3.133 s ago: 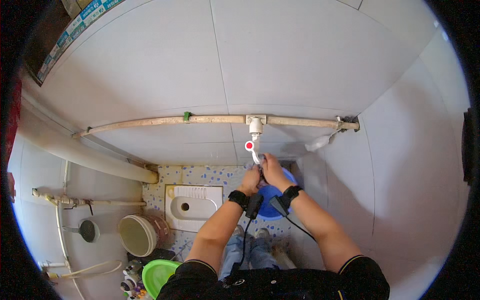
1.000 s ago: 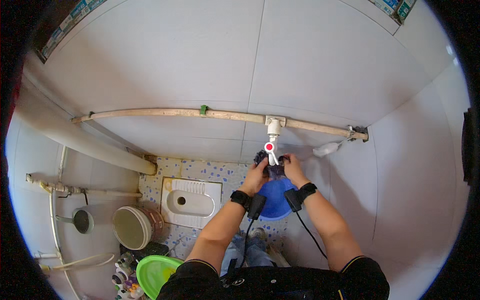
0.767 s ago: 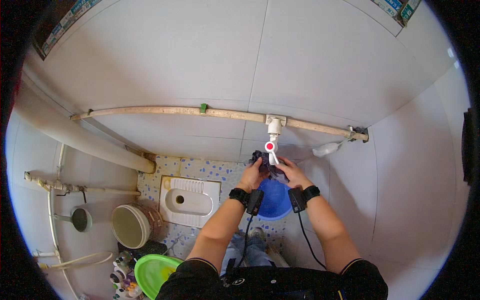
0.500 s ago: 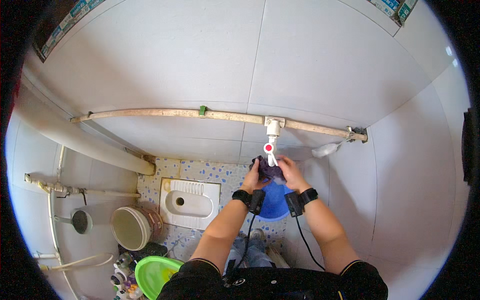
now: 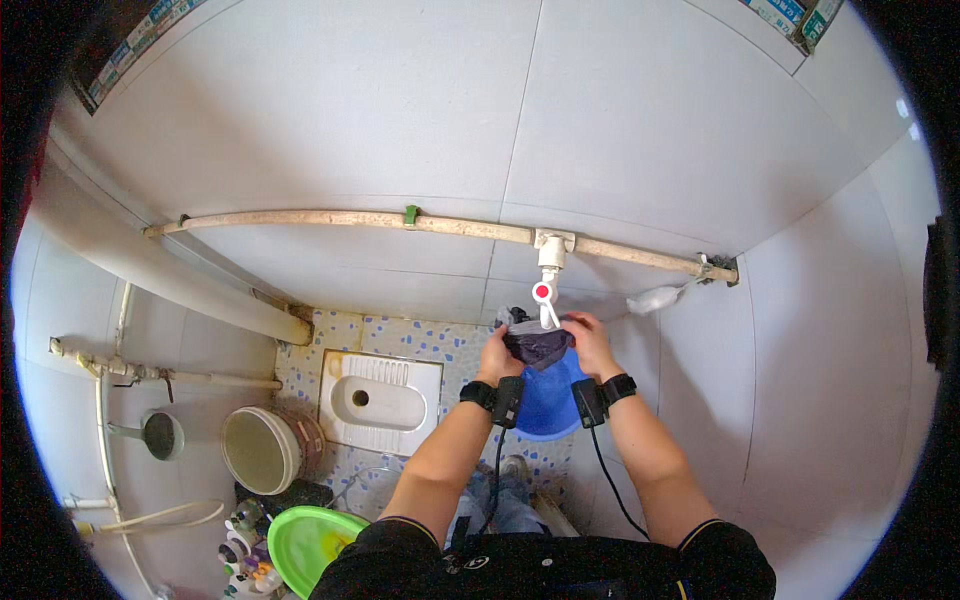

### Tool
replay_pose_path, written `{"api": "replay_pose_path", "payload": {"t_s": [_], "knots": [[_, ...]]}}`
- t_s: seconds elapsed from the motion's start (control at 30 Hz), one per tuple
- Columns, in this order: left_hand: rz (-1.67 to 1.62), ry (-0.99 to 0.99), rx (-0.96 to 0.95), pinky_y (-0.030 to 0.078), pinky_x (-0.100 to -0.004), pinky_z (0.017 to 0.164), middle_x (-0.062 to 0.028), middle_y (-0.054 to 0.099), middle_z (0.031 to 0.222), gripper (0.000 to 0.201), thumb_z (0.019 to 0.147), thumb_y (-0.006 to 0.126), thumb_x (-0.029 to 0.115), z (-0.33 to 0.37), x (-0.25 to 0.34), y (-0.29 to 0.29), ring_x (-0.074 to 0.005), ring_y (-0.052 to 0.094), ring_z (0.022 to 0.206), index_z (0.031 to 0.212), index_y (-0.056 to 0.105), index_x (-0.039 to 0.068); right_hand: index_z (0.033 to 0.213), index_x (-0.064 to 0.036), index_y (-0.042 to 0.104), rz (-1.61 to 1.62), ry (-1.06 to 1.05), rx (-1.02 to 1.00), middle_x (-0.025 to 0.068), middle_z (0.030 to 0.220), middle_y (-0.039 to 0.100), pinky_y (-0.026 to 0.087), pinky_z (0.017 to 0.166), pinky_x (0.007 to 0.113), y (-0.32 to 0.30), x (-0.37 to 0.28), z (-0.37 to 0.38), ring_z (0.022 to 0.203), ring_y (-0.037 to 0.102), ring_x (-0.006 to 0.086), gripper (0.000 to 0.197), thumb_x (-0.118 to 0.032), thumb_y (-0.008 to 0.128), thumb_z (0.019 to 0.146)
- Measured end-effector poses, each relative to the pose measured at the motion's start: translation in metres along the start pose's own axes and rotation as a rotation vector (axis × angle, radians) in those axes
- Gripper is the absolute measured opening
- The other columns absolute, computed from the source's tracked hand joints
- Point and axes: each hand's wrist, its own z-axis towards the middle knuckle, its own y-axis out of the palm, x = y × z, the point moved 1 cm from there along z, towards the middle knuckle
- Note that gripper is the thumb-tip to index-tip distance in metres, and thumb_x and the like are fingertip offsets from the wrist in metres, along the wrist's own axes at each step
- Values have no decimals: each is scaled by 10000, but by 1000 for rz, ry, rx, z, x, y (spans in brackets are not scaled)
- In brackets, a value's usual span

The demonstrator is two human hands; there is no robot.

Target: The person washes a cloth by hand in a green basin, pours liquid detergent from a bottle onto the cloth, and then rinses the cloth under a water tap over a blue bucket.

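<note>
While the head view looks down past the tap [image 5: 546,293], a dark purple cloth [image 5: 540,347] hangs just beneath its spout, spread between two hands. The left hand [image 5: 497,357], to the left of the tap, grips one side of the cloth; the right hand [image 5: 592,346], to the right of the tap, pinches the other side near the top with its fingertips. Below the tap and the cloth, a blue basin [image 5: 548,410] rests on the speckled floor [image 5: 400,337], partly covered by the forearms' black wrist straps [image 5: 478,394]. Left of the tap, a squat toilet [image 5: 405,405] is set into the floor. Farther left of the tap and lower, a bucket [image 5: 298,450] leans, with a bright green basin [image 5: 290,545] near it.
</note>
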Motion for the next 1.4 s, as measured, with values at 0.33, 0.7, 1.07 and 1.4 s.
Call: {"api": "replay_pose_path", "payload": {"t_s": [0.33, 0.7, 1.07, 1.4], "knots": [[289, -17, 88, 437, -382, 775, -155, 560, 931, 205, 756, 561, 166, 11, 18, -40, -252, 545, 868, 918, 539, 43, 954, -56, 528, 534, 390, -301, 89, 925, 568, 416, 758, 347, 17, 26, -14, 836, 540, 204, 213, -192, 467, 801], [461, -143, 165, 383, -484, 808, -117, 494, 994, 360, 783, 467, 281, -13, 3, 3, -283, 468, 938, 1045, 451, 35, 760, -132, 534, 782, 221, -196, -16, 641, 493, 348, 537, 272, 6, -12, -22, 569, 445, 96, 51, -171, 534, 793], [372, -86, -125, 434, -389, 743, -117, 526, 952, 326, 874, 361, 282, -3, -13, 21, -241, 503, 876, 1037, 465, 19, 846, -21, 554, -471, -388, -75, 15, 627, 493, 367, 524, 246, 13, 2, -20, 573, 450, 98, 167, -167, 484, 810], [742, 278, 54, 438, -277, 556, -43, 513, 747, 126, 825, 479, 131, -2, -3, 9, -151, 512, 684, 867, 483, 13, 882, -31, 534, 481, 330, -13, 84, 736, 568, 442, 551, 313, -13, 50, -11, 597, 526, 190, 215, -225, 494, 801]]}}
